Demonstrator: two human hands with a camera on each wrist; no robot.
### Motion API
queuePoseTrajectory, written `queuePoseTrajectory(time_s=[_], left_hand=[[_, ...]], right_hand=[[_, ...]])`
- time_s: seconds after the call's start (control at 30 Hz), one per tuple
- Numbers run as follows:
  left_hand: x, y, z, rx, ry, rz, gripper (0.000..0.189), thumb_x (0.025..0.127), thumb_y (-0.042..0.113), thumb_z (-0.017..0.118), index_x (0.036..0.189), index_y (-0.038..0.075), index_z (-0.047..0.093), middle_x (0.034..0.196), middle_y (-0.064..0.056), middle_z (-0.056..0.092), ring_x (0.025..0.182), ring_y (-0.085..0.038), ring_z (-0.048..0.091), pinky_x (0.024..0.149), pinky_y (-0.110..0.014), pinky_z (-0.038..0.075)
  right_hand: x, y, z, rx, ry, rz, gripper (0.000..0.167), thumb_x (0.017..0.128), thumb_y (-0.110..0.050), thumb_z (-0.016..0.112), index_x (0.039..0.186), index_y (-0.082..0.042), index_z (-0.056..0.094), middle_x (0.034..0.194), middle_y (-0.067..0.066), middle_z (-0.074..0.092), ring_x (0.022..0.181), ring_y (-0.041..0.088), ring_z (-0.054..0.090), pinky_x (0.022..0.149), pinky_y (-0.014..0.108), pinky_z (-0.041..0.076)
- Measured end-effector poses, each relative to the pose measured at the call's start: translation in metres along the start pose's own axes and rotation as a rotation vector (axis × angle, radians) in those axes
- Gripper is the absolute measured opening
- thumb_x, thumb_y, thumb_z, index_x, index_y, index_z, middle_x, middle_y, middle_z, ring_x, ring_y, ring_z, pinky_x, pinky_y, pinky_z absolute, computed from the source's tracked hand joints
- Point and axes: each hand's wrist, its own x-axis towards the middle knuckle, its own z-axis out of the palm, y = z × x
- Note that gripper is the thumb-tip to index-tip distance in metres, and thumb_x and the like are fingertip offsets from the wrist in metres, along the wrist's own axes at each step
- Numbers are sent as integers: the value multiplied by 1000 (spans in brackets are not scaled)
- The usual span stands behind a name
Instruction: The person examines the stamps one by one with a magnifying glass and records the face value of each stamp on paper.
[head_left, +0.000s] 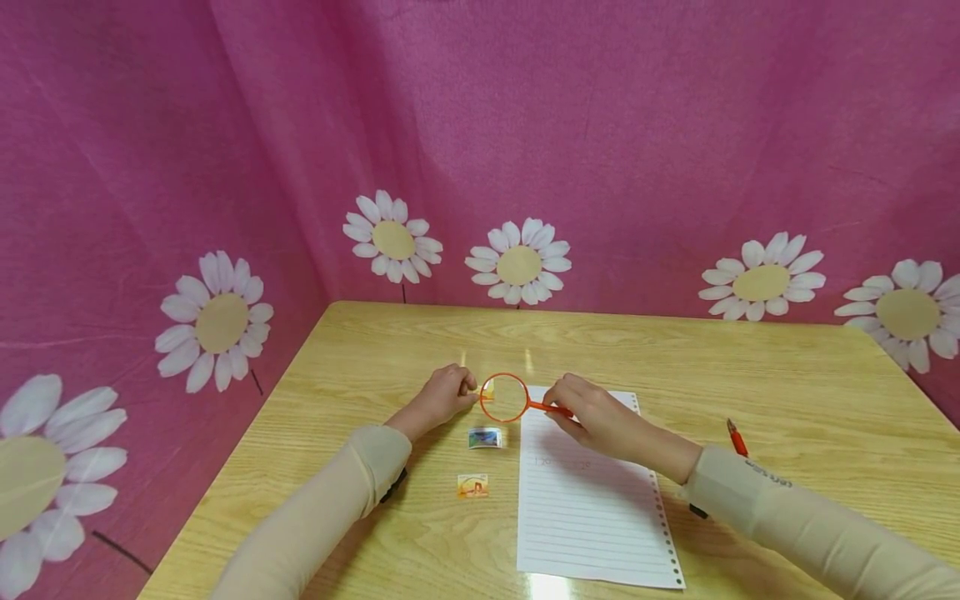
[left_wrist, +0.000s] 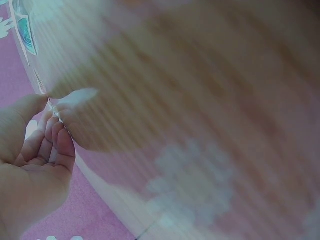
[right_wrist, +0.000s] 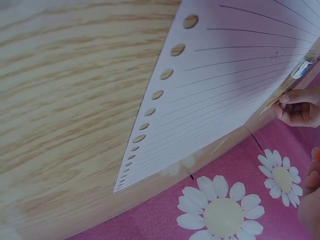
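Note:
My right hand [head_left: 603,417] grips the handle of a red-rimmed magnifying glass [head_left: 542,406] above the left edge of the lined paper [head_left: 592,525]. Its round lens overlaps a small yellow-orange postage stamp [head_left: 488,391] in the head view. My left hand [head_left: 448,392] pinches that stamp by its edge, low over the table, fingers curled under the thumb. Nearer to me lie a blue stamp [head_left: 485,437], slightly bowed, and an orange stamp [head_left: 473,486]. The right wrist view shows the left hand [right_wrist: 301,107] beside the blue stamp [right_wrist: 301,68].
A red pen [head_left: 737,437] lies right of the paper, close to the right forearm. Faint handwriting shows near the paper's top, and punched holes run along its right edge. The wooden table [head_left: 360,350] meets a pink curtain [head_left: 600,125] printed with daisies.

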Motion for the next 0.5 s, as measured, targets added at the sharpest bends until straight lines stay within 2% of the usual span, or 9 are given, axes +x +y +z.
queuePoseTrajectory(time_s=[0.5], left_hand=[[0,0,-1,-9,-4,-4,7,92,8,66,93,2,62,80,-5,49,74,-15,41,74,-32,42]], right_hand=[[-1,-2,-1,-9,1,-3,29,72,6,77,93,-4,60,84,2,58,73,10,51,63,19,46]])
